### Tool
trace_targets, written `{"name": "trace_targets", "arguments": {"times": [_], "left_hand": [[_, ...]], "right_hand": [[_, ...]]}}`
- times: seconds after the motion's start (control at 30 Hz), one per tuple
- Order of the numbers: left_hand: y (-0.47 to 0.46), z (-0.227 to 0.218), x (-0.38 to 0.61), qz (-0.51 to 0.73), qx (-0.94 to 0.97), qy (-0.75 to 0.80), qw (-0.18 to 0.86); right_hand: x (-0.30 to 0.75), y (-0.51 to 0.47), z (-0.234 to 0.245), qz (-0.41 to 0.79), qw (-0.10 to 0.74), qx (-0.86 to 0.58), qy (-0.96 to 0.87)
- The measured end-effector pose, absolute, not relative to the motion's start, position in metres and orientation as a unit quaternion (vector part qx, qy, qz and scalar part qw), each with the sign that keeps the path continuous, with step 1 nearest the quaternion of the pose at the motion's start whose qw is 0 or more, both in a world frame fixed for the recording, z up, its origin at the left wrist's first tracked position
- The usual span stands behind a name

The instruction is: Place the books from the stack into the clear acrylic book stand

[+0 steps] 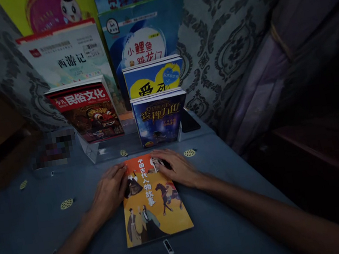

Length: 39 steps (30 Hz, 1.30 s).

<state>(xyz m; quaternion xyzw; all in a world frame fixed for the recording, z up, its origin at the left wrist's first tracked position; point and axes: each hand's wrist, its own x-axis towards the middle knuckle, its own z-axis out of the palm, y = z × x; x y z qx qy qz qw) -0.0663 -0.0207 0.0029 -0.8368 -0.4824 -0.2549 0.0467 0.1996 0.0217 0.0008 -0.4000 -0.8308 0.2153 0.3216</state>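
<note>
A paperback book (pixel 152 216) with an orange and yellow cover, white Chinese title and drawn figures in robes lies face up, its upper part between my hands. My left hand (pixel 111 188) is closed at the upper left edge of this book, fingers curled against its side. At the upper right corner, my right hand (pixel 176 167) is closed on the edge, with fingers over part of the cover. Whatever the fingertips do underneath is hidden. Just beyond the book stands a clear display rack (pixel 95 150) with books in tiers.
On the rack are a red-topped book (pixel 88 110), a dark blue book (pixel 160 120), a yellow and blue book (pixel 154 77) and several larger ones behind. A black phone-like object (pixel 190 121) lies right of it. The blue tablecloth (pixel 223 217) bears pineapple prints; a curtain (pixel 247 88) hangs right.
</note>
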Motion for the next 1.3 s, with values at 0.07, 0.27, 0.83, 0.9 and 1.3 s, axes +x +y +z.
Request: {"name": "trace_targets", "arguments": {"times": [0.07,0.27,0.83,0.9,1.3], "left_hand": [[-0.018,0.005,-0.064,-0.25,-0.851,-0.461,0.038],[0.001,0.017,-0.035,-0.234,-0.897,-0.374,-0.006],[0.026,0.024,0.008,-0.177,-0.921,-0.347,0.009],[0.025,0.026,0.009,-0.173,-0.924,-0.342,0.011],[0.016,0.025,0.009,-0.238,-0.934,-0.263,-0.038]], "right_hand": [[0.201,0.026,0.003,0.255,0.342,-0.406,-0.808],[0.207,0.036,0.007,0.366,0.393,-0.403,-0.741],[0.209,0.041,0.003,0.408,0.424,-0.372,-0.718],[0.209,0.041,0.002,0.404,0.428,-0.37,-0.719],[0.209,0.04,0.001,0.338,0.408,-0.362,-0.767]]}}
